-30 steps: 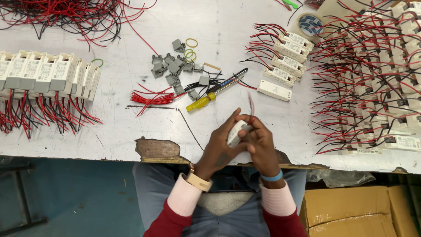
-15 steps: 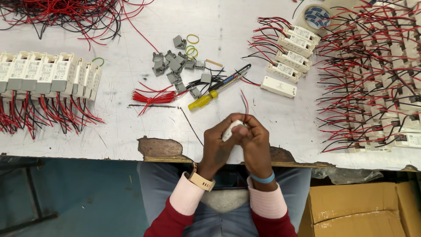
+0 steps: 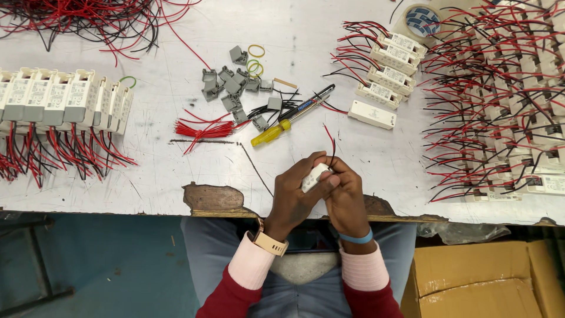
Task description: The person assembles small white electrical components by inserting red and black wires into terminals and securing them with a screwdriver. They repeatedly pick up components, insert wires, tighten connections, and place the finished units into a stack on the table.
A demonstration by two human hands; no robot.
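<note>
Both hands meet over the front edge of the white table (image 3: 147, 188). My left hand (image 3: 294, 194) grips a small white plastic module (image 3: 313, 176). My right hand (image 3: 344, 194) presses against the module's end, where a red and a black wire (image 3: 331, 140) stick up from it. A yellow-handled screwdriver (image 3: 291, 116) lies just beyond the hands, next to a bundle of short red wires (image 3: 203, 128) and a pile of small grey plastic caps (image 3: 232, 88).
A row of white modules with red and black leads (image 3: 65, 100) stands at the left. Several finished modules (image 3: 388, 65) and a large heap (image 3: 506, 100) fill the right. Loose wires (image 3: 88, 20) lie at the far left, a tape roll (image 3: 421, 20) at the top, a cardboard box (image 3: 482, 280) below.
Both hands have stayed together on the module, turning it slightly; the wires now point up from between the fingers. The view has shifted a little.
</note>
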